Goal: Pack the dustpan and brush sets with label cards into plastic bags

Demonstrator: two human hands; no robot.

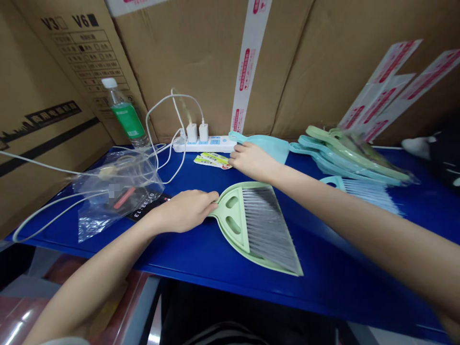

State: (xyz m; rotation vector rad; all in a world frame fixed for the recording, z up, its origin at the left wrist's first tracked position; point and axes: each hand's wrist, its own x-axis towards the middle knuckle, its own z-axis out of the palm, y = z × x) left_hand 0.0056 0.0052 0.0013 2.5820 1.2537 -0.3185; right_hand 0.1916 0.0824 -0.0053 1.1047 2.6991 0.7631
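Note:
My left hand (189,210) is closed around the handle of a light green dustpan (230,194), held just over or on the blue table. A matching hand brush (269,225) with grey bristles sits nested in that pan. Farther back, my right hand (251,160) has its fingers curled, the tips hidden from view. It overlaps the near edge of a light blue dustpan (273,146), close to its handle. I cannot tell whether it grips that handle. Beside those fingertips lie small yellow-green packets (212,160).
A white power strip (219,142) with chargers and looping cables stands at the back. At left are a bottle (127,117), a clear plastic bag (108,201) and a phone (147,207). Stacked dustpans (345,151) and a blue brush (370,191) lie right. Cardboard boxes (201,57) wall the back.

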